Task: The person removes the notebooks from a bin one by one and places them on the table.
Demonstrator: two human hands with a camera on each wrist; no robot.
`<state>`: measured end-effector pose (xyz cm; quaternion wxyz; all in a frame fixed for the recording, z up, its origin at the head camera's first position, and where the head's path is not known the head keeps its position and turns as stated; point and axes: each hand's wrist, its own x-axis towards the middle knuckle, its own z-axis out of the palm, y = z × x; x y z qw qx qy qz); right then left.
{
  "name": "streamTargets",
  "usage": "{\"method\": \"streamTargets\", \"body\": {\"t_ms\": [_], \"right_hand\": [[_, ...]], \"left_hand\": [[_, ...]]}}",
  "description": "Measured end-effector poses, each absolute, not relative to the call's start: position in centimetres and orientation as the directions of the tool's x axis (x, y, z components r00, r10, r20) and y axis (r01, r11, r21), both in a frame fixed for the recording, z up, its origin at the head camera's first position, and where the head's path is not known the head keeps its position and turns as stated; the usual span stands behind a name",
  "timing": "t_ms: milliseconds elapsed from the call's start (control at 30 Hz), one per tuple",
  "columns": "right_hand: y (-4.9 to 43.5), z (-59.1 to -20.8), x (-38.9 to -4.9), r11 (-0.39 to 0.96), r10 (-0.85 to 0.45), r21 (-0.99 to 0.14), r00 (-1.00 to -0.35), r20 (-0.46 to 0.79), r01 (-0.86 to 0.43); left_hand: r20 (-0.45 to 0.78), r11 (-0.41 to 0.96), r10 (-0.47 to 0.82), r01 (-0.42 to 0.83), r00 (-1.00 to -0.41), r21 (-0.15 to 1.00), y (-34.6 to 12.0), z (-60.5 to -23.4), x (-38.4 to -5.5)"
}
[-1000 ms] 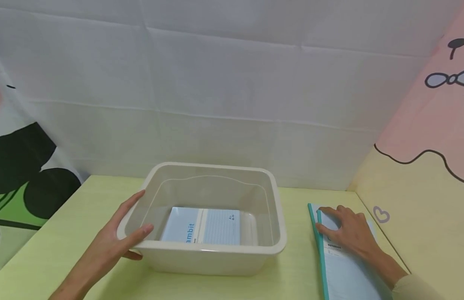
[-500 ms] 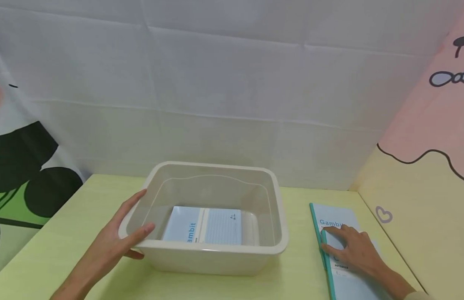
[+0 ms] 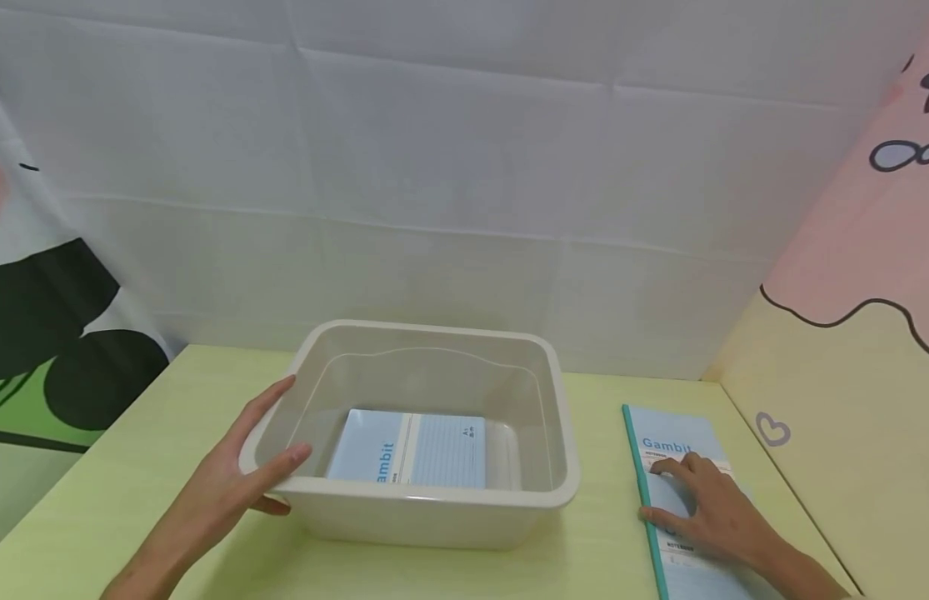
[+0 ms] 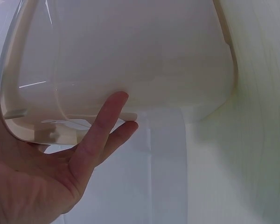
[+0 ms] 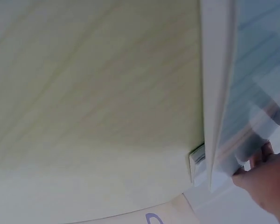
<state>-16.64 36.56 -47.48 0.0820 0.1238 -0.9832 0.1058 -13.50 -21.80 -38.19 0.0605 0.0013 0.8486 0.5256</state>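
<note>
My left hand point(image 3: 235, 471) grips the front left corner of a beige plastic bin point(image 3: 419, 521), its thumb over the rim and other fingers outside. In the left wrist view, fingers point(image 4: 100, 126) lie along the bin's outer wall point(image 4: 144, 65). A light-blue notebook point(image 3: 442, 454) lies flat inside the bin. My right hand point(image 3: 707, 508) rests on two overlapping blue notebooks point(image 3: 666, 425) with teal spines at the right. Its thumb is at the spine edge and the index finger lies on the cover, apart from the thumb. In the right wrist view, fingertips touch the glossy cover point(image 5: 256, 93).
The bin and notebooks stand on a pale yellow-green table point(image 3: 599, 467). A white cloth backdrop point(image 3: 449, 167) hangs behind. A printed pink and cream panel point(image 3: 846, 375) borders the right side, close to the notebooks.
My right hand has moved toward the near side. The upper notebook has slid nearer, uncovering more of the lower one's cover. My left hand keeps its hold on the bin.
</note>
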Motion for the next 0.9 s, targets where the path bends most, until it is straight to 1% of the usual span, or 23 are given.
{"method": "streamTargets", "body": {"t_ms": [300,533,667,900], "right_hand": [[36.9,-47.2,-16.3,0.942,-0.27,-0.143,-0.938,0.219,-0.305],[37.0,-46.5,-17.1,0.921,-0.303,-0.129,-0.885,0.354,-0.367],[36.3,-45.4,-17.9,0.91,-0.3,-0.157,-0.869,0.393,-0.384],[33.5,-42.8,-19.1,0.897,-0.243,-0.274,-0.905,0.35,-0.347]], "left_hand": [[-0.097,0.44,0.071,-0.056,-0.993,0.896,-21.6,-38.3,-13.6],[-0.088,0.443,0.074,-0.046,-0.993,0.895,-21.6,-38.2,-13.7],[-0.091,0.434,0.077,-0.048,-0.993,0.899,-21.7,-38.3,-13.5],[-0.079,0.437,0.08,-0.036,-0.994,0.899,-22.0,-38.5,-13.4]]}}
